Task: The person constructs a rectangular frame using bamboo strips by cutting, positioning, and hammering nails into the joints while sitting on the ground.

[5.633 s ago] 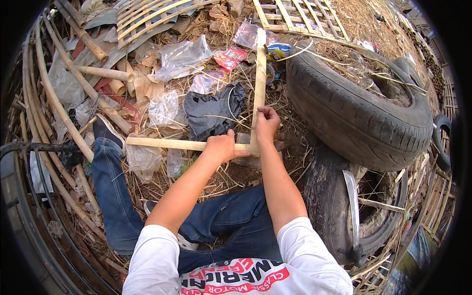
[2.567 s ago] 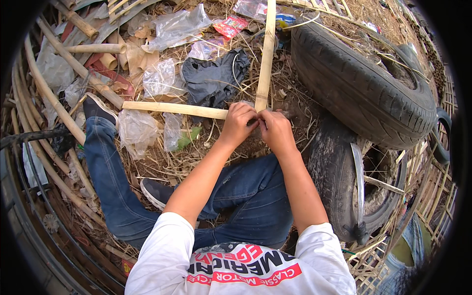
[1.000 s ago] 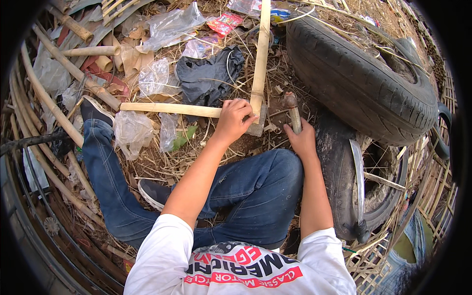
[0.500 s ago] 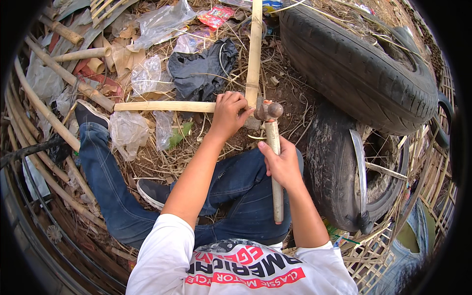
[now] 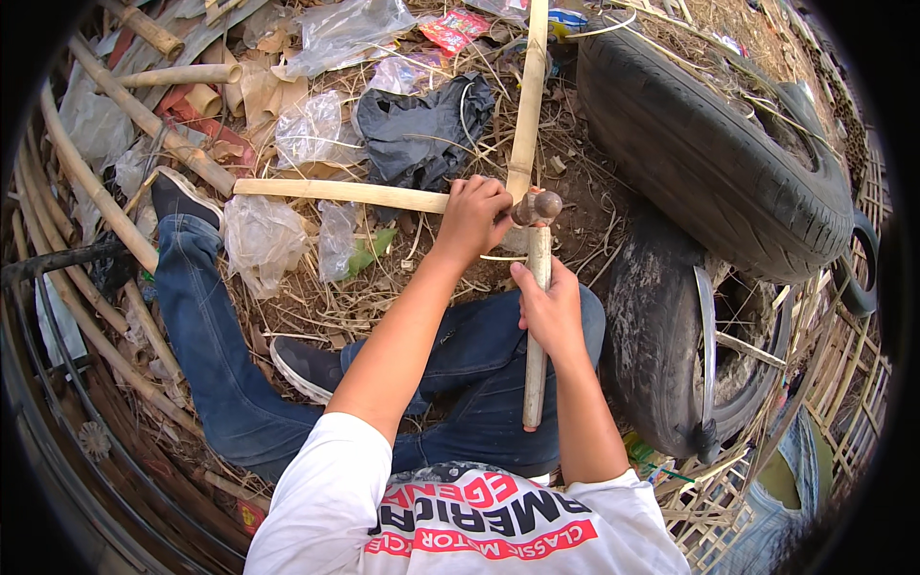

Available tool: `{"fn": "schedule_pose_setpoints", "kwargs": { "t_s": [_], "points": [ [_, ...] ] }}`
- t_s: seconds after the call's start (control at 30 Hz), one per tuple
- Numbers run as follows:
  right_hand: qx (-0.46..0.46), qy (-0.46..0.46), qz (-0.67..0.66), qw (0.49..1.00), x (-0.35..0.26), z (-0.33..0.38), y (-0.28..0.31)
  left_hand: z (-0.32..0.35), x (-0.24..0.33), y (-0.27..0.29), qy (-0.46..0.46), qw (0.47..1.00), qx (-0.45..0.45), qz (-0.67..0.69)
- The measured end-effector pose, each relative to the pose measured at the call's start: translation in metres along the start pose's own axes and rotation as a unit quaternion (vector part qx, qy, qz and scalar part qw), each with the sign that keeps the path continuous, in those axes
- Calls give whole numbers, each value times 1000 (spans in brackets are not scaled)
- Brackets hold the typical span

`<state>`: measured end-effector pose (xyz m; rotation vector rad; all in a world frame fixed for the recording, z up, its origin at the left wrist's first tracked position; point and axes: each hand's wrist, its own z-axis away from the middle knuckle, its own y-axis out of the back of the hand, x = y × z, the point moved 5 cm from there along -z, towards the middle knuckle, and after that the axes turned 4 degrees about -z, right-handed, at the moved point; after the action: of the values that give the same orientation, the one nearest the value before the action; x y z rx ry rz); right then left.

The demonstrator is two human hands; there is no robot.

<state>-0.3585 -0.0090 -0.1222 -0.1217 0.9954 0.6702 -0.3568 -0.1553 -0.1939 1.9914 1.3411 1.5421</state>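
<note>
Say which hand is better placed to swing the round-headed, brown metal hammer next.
Likely the right hand: it grips the hammer by its pale handle. The left hand covers the end of the flat, pale, crosswise bamboo strip.

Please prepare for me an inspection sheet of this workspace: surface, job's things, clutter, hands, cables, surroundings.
Surface: brown soil with dry straw.
Job's things: pale flat bamboo strip lying crosswise; second pale flat bamboo strip pointing away; round-headed metal hammer with pale straight handle.
Clutter: crumpled black plastic bag, red wrapper.
Hands: left hand bent over the crosswise strip's end; right hand gripping the hammer.
Cables: nothing seen.
Surroundings: large black rubber tyre at right; brown bamboo pole at left.
</note>
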Motion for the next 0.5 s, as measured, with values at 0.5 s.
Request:
{"fn": "schedule_pose_setpoints", "kwargs": {
  "t_s": [0.5],
  "points": [
    [4, 9, -14, 1000, 3, -4, 8, -2, 3, 2, 16, 1000, 9, -23]
  ]
}}
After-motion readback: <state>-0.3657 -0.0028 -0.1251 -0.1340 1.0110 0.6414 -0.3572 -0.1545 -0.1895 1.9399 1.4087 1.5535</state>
